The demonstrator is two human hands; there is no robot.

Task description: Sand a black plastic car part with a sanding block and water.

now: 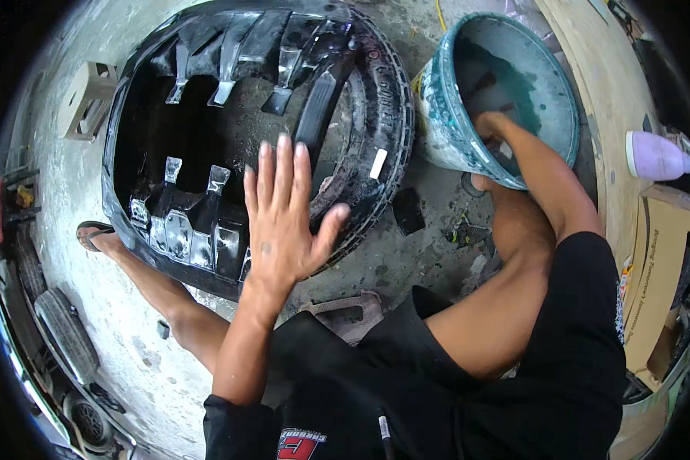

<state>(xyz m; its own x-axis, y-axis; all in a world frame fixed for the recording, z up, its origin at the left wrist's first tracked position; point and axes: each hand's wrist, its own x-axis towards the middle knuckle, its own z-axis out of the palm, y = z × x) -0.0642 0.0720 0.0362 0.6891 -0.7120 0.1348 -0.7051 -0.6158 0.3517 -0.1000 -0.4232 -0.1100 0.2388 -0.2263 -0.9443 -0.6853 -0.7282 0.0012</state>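
Note:
My left hand (pixel 278 222) is open, its fingers stretched out and the thumb apart, over the near right side of a large black slatted plastic part that looks like a car grille (pixel 178 230). Wet-looking, shiny patches cover its slats. The part lies on a black tyre (pixel 391 100), whose right side shows. On that tyre rests a small white block (pixel 378 164). My right hand (pixel 492 126) reaches down inside a teal bucket (pixel 445 115) with some liquid at its bottom. The fingers of this hand are hidden, so what they hold cannot be told.
I sit low with a leg on either side. A beige stool (pixel 90 100) stands at the far left, with tyres (pixel 67 333) at the left edge. On the right are a lilac spray bottle (pixel 659 156) and a cardboard box (pixel 655 268). A dark flat piece (pixel 408 212) lies near the bucket.

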